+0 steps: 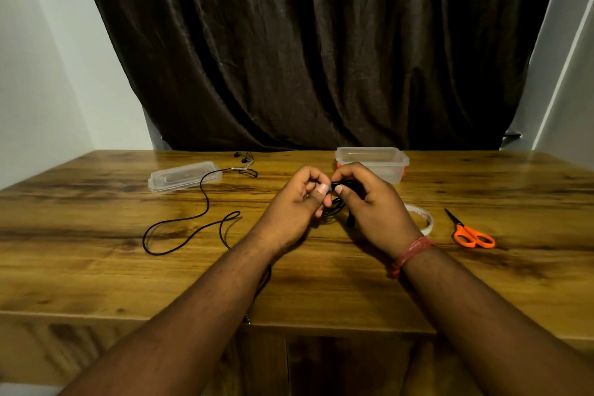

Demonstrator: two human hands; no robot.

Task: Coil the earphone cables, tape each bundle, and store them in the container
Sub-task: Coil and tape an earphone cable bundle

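Hands (297, 199) (366, 199) hide most of the black earphone bundle (340, 185).

A wooden table (96, 267) with strong dark grain fills the lower view. Behind its far edge hangs a dark brown curtain (305, 42) in heavy folds. Plain pale walls (41, 74) flank the curtain on both sides. The light is dim and warm.

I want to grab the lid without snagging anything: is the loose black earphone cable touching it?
Touching. The head view shows the loose earphone cable running across the right end of the lid and lying on it.
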